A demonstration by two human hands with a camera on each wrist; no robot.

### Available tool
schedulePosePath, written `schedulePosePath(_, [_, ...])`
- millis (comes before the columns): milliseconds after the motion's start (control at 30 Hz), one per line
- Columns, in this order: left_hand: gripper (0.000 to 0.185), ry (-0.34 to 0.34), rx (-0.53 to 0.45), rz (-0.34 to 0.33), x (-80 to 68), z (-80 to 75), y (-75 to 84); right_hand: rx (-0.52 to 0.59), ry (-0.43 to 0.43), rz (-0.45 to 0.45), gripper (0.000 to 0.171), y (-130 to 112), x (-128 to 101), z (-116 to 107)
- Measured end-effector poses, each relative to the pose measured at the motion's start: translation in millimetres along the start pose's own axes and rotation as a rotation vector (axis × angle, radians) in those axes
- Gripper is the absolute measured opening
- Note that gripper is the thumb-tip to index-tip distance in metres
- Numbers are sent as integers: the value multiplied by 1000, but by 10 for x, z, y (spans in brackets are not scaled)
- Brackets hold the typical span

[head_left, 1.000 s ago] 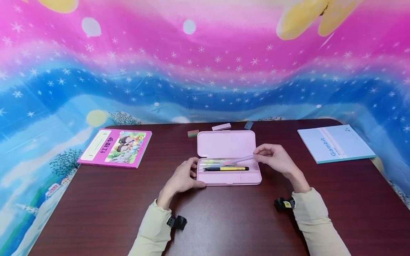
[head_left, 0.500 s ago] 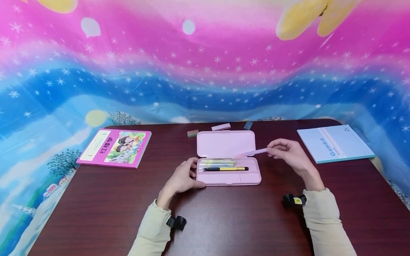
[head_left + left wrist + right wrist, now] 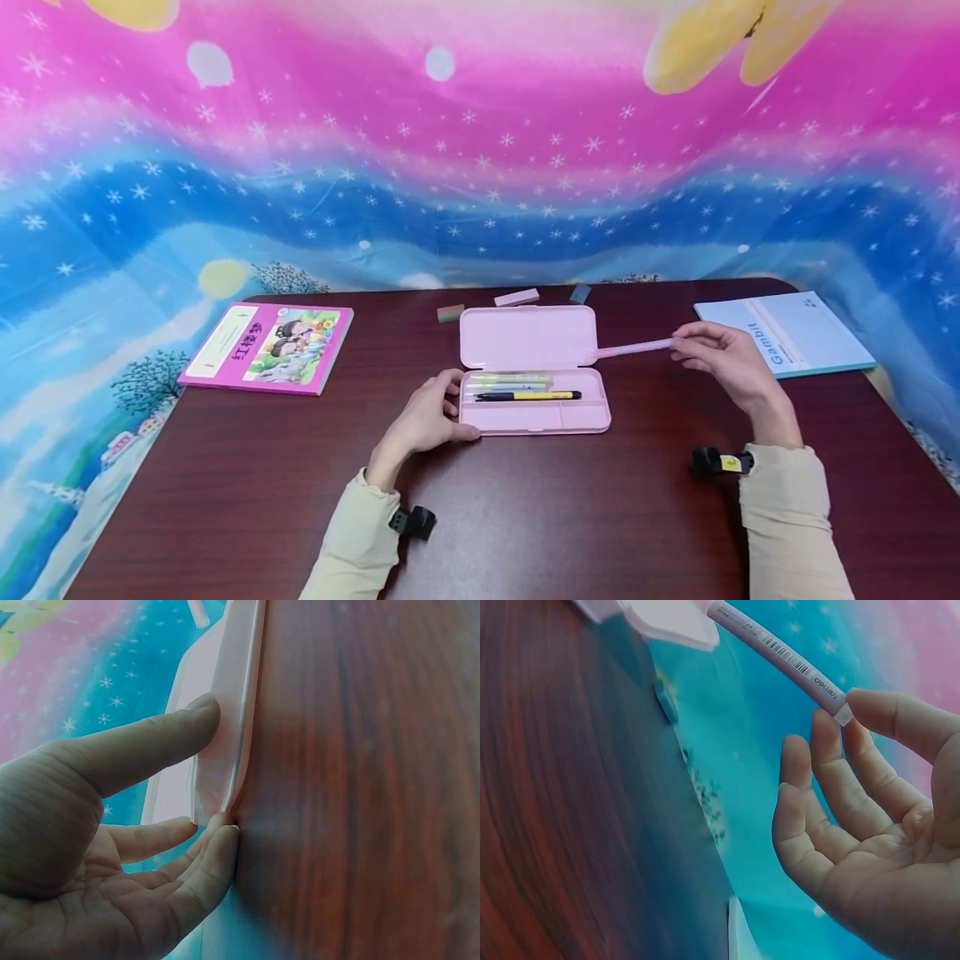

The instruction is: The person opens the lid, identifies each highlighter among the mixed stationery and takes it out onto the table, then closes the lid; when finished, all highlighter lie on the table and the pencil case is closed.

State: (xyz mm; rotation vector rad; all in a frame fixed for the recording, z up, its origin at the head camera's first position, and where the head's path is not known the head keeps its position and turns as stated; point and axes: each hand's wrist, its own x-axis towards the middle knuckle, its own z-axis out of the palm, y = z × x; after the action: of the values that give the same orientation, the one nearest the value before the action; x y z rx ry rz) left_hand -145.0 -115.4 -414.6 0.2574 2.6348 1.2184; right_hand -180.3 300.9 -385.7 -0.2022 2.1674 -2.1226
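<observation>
Pink pen [image 3: 633,347] hangs in the air just right of the open pencil case [image 3: 531,369], pinched by its end in your right hand [image 3: 723,358], clear of the lid. Your left hand [image 3: 425,417] presses straight fingers on the case's left end, steadying it on the table [image 3: 225,483].

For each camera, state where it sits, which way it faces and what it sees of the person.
Head: worn on the head, looks forward and down at the table; both forearms, left hand, right hand show.
Left wrist: beside the left palm, faces the pink pencil case; thumb and fingers show.
Right wrist: beneath the right hand, faces the pink pen it pinches.
Shared: all three show the pencil case; head and right wrist show the pen.
</observation>
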Motion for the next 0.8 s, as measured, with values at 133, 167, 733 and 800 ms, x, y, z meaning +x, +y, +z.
schedulePosePath(133, [75,4,0,-4,4,1,3,25,20,2,11,14,-29,-112])
schedulePosePath(167, [75,2,3,-2,4,1,4,26,25,5,11,20,-37,-135])
schedulePosePath(733, [75,4,-7,-11,-6,4,13,-373,112,104,25,212,-43,-267])
schedulePosePath(800, [76,8,-7,-11,-3,0,16,-449,123,111,31,228,-39,-274])
